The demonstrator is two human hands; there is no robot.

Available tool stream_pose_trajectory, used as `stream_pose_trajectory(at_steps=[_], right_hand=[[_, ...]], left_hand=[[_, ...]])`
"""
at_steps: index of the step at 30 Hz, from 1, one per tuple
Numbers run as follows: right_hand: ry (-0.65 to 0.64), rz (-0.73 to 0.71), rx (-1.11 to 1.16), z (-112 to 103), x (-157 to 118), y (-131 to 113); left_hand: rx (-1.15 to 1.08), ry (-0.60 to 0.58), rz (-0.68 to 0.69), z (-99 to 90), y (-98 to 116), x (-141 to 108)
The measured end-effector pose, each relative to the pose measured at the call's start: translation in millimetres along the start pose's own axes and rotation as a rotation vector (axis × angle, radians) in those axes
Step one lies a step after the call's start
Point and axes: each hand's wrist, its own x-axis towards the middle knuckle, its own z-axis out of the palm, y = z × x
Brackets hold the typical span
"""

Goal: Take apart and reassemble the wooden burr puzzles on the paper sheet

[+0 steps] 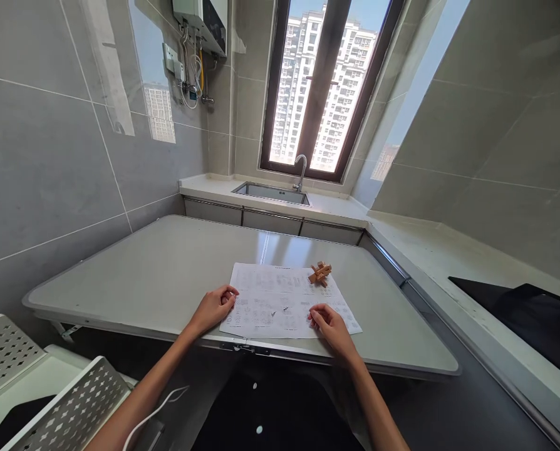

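A large printed sheet of paper (261, 288) lies flat on the pale folding table, covered in small diagrams. On its upper right part sits a brown wooden interlocking puzzle (320, 274). My left hand (215, 306) rests at the sheet's left edge, its fingers curled; whatever is between them, if anything, is hidden. Over the sheet's lower right part lies my right hand (327, 323), fingers bent and drawn together, below the wooden puzzle and not touching it. Whether it pinches anything is too small to make out.
The folding table (143, 269) spans the view. Behind it stands a counter with a sink (273, 193) and faucet (300, 172). A perforated white rack (80, 401) is at lower left. Black cloth (534, 313) lies on the right counter.
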Motion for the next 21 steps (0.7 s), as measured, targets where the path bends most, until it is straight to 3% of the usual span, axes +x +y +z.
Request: stream_pose_trajectory(at_steps=[5,8,12,15,17,21], right_hand=[[0.009,-0.04,-0.057,1,1,1],[0.089,-0.082,-0.123,-4,4,2],[0.295,-0.147,-0.295,-26,25,0],[0.4,-0.202,-0.47,-50,58,-6],[0.385,-0.23,-0.59,-65,86,-10],[0.197,-0.223,-0.811,-90,136,-10]], left_hand=[[-0.008,-0.006,0.0,0.1,-2,0],[-0.012,-0.009,0.004,-0.1,-1,-1],[-0.013,-0.006,0.009,-0.2,1,-2],[-0.012,0.001,0.01,-0.5,2,-2],[-0.009,0.003,0.007,-0.8,3,-2],[-0.01,-0.003,0.005,-1.0,2,-4]])
